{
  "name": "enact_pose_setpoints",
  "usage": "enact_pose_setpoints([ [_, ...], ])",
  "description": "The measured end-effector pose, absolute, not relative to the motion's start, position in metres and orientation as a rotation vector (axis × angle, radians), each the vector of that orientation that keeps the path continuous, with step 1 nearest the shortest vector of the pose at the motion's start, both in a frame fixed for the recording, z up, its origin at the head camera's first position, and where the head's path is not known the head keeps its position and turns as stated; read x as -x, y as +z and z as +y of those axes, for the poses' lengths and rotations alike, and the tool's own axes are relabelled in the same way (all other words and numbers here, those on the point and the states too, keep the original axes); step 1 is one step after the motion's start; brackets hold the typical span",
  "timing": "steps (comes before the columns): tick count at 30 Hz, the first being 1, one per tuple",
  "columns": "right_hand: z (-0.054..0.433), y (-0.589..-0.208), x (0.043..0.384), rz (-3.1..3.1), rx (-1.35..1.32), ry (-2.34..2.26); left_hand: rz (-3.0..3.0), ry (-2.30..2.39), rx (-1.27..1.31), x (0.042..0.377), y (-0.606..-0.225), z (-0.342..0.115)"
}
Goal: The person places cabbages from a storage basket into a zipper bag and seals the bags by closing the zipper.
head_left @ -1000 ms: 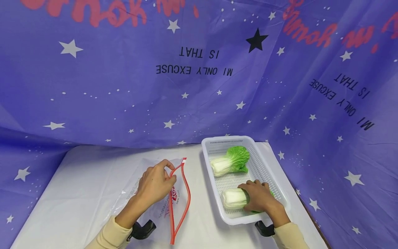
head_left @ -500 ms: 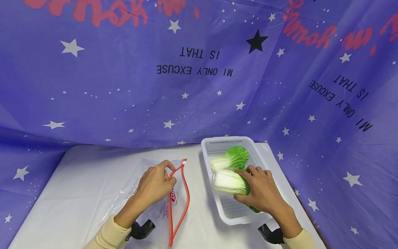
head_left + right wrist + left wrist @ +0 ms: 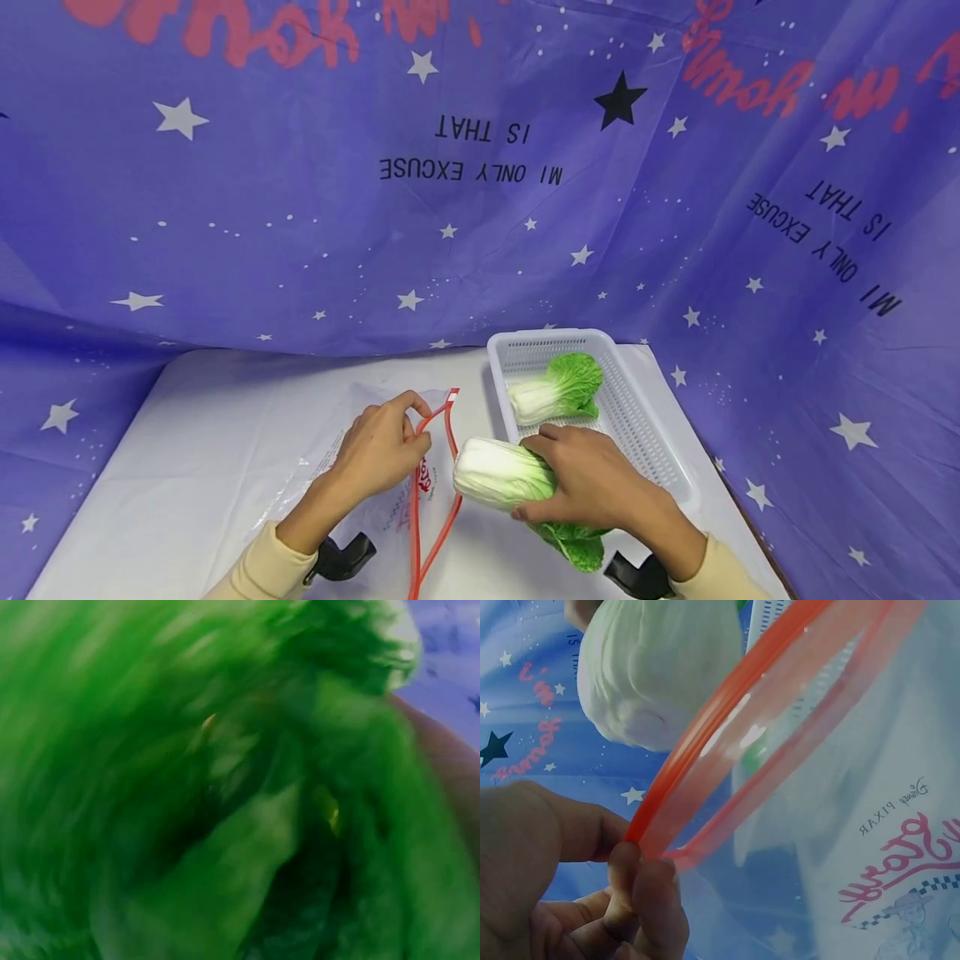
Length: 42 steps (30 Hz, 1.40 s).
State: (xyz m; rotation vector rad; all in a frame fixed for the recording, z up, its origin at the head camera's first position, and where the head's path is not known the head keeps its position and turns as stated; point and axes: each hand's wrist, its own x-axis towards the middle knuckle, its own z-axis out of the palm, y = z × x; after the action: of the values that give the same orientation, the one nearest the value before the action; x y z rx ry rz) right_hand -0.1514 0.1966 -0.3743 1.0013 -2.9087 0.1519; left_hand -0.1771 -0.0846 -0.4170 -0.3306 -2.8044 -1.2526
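My left hand (image 3: 382,446) pinches the red-edged rim of a clear zip bag (image 3: 769,697), whose mouth gapes toward the right. The bag carries red lettering and a printed figure, seen in the left wrist view. With thumb and fingers my right hand (image 3: 592,479) grips a Chinese cabbage (image 3: 495,473), its white base pointing left at the bag's mouth. Green leaves (image 3: 225,787) of that cabbage fill the right wrist view, blurred. A second Chinese cabbage (image 3: 555,390) lies in the white plastic basket (image 3: 517,340).
The basket stands on the white-covered table (image 3: 225,417) at the right. Behind and to the right hangs a purple star-patterned cloth (image 3: 480,250). Black straps with camera mounts (image 3: 345,557) sit at both wrists.
My right hand has lifted one Chinese cabbage out of the basket and carried it left to the bag's mouth. The left hand keeps its pinch on the bag, almost unmoved.
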Motion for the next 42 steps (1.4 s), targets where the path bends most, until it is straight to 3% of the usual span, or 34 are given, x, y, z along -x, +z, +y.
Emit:
enact_pose_setpoints([
  [10,0.167,-0.388,0.153,-3.075,-1.195,0.422,-2.77,-1.238,0.441,0.171,-0.412,-0.078],
  [17,0.157,-0.397,0.154,-3.15,-0.999,0.243,-2.757,-1.209,0.495,0.166,-0.407,-0.074],
  [22,0.144,-0.4,0.16,-3.254,-0.8,0.372,-2.75,-1.226,0.56,0.16,-0.403,-0.07],
  [33,0.125,-0.408,0.169,-3.274,-0.65,1.152,-2.719,-1.333,0.663,0.15,-0.403,-0.063],
  [42,0.119,-0.436,0.172,-2.945,-0.297,2.451,-2.694,-1.263,0.671,0.141,-0.406,-0.062],
])
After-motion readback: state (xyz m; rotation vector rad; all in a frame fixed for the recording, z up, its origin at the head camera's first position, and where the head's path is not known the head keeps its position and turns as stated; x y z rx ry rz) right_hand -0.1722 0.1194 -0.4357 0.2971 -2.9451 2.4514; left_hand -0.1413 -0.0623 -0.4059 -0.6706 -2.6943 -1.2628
